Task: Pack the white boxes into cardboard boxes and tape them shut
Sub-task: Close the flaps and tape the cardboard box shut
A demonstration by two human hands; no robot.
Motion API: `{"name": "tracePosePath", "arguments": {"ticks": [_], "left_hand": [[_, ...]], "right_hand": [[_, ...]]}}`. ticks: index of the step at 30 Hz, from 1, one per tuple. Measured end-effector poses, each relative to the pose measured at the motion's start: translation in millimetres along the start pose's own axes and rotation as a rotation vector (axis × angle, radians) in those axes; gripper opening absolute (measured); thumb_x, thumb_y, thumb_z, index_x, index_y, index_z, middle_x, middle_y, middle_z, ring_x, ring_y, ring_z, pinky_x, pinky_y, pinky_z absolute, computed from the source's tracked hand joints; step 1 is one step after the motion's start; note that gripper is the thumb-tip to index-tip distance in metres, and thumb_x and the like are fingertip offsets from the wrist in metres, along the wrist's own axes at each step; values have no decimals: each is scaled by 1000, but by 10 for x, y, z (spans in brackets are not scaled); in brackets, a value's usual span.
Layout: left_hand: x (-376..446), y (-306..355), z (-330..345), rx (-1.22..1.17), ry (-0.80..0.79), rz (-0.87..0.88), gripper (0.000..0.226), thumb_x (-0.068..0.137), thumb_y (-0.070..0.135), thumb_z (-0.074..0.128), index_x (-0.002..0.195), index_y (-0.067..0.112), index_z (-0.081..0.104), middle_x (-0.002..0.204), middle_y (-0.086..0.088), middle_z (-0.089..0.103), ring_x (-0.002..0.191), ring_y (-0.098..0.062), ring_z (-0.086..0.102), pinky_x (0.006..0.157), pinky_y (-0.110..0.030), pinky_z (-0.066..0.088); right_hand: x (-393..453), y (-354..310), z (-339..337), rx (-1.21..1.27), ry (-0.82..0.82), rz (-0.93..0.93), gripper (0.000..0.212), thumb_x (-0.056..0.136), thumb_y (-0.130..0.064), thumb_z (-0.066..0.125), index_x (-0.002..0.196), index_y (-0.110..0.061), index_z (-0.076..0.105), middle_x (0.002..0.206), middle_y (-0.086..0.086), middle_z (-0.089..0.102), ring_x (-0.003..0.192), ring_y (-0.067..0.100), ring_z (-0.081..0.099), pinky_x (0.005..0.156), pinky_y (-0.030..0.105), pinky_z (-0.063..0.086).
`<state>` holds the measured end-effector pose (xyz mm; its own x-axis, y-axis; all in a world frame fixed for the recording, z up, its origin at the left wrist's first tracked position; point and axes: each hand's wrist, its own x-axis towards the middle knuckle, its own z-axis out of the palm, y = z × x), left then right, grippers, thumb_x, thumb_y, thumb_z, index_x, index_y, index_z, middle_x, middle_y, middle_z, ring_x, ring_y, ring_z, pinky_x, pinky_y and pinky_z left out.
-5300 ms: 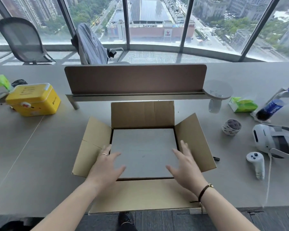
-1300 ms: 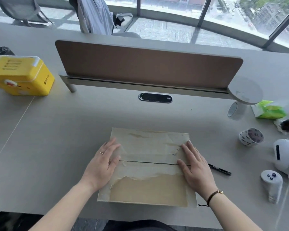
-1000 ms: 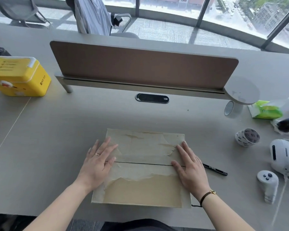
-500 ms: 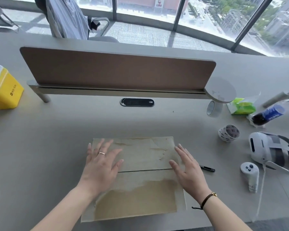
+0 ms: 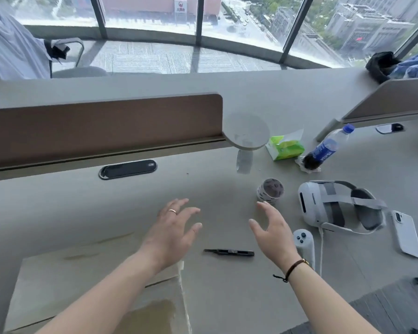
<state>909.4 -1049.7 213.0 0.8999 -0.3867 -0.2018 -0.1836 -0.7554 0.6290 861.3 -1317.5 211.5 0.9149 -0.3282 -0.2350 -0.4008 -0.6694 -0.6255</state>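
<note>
Grey counter (image 5: 58,208) beneath city windows: I am lifting both hands off the closed brown cardboard box (image 5: 87,280), left hand (image 5: 171,230) and right hand (image 5: 273,230) spread empty, reaching toward the printed tape roll (image 5: 270,190) for sealing.

Matt cardboard box (image 5: 65,280), torn paper skin
</note>
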Motion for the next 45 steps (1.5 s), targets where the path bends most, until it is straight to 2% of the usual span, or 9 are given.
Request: {"name": "tracePosePath", "arguments": {"ticks": [11, 14, 18, 21, 25, 29, 35, 40, 45], "left_hand": [[1612, 910, 527, -71, -33, -131, 45, 100, 39, 55, 142, 24, 51, 152, 1, 43, 143, -16, 34, 117, -28, 26], [2006, 985, 584, -129, -3, -237, 46, 99, 40, 56, 142, 24, 51, 145, -1, 51, 137, -18, 44, 112, -31, 34], [2440, 1009, 705, -199, 29, -325, 47, 99, 38, 57, 144, 25, 49, 136, 2, 59, 127, -18, 52, 109, -37, 42], [2679, 1029, 769, -296, 67, -385, 48, 98, 38, 60, 143, 24, 49, 125, 3, 62, 115, -16, 59, 102, -37, 47], [2848, 1057, 830, -445, 113, -426, 39, 94, 41, 61, 128, 23, 60, 106, 6, 70, 95, -15, 69, 89, -34, 55], [2837, 1050, 892, -590, 168, -453, 36, 86, 47, 60, 116, 30, 68, 100, 4, 74, 94, -16, 70, 92, -46, 57], [2828, 1264, 778, -901, 134, -609, 17, 93, 16, 56, 95, 7, 70, 81, -4, 67, 79, -23, 60, 73, -38, 48], [2888, 1551, 472, -863, 88, -664, 18, 89, 18, 54, 73, 17, 64, 68, 1, 58, 69, -21, 51, 69, -32, 39], [2961, 1846, 61, -959, 164, -546, 23, 85, 9, 58, 65, 17, 51, 55, 3, 47, 50, -18, 44, 52, -25, 36]], "right_hand": [[1422, 319, -467, 71, -60, 14, 55, 93, -27, 68, 144, -20, 51, 120, -1, 64, 117, 16, 57, 105, 30, 42], [1826, 241, -386, 81, -140, 20, 56, 95, -32, 66, 147, -23, 47, 131, 0, 63, 121, 21, 58, 106, 34, 42], [2327, 163, -183, 244, -204, 69, 51, 96, -37, 63, 144, -25, 49, 129, -4, 63, 124, 15, 56, 104, 31, 41], [2572, 120, -53, 452, -205, 123, 33, 94, -31, 64, 126, -28, 58, 108, -4, 69, 105, 15, 64, 92, 32, 50], [2618, 147, -46, 622, -202, 152, 26, 96, -20, 64, 121, -26, 60, 90, 6, 70, 78, 13, 62, 66, 16, 47], [2546, 206, -72, 779, -311, 178, 39, 91, -31, 65, 130, -29, 59, 93, 23, 73, 81, 22, 64, 76, 36, 51], [2492, 56, -252, 942, -383, 349, 17, 97, -16, 62, 111, -8, 67, 81, 6, 72, 66, 17, 64, 60, 30, 53], [2454, -226, -550, 1069, -407, 422, 19, 97, -6, 58, 85, -3, 73, 57, 1, 65, 45, 12, 58, 45, 21, 46], [2439, -512, -863, 1194, -366, 314, 29, 94, -9, 63, 111, 12, 68, 91, 19, 66, 80, 28, 60, 73, 41, 46]]}}
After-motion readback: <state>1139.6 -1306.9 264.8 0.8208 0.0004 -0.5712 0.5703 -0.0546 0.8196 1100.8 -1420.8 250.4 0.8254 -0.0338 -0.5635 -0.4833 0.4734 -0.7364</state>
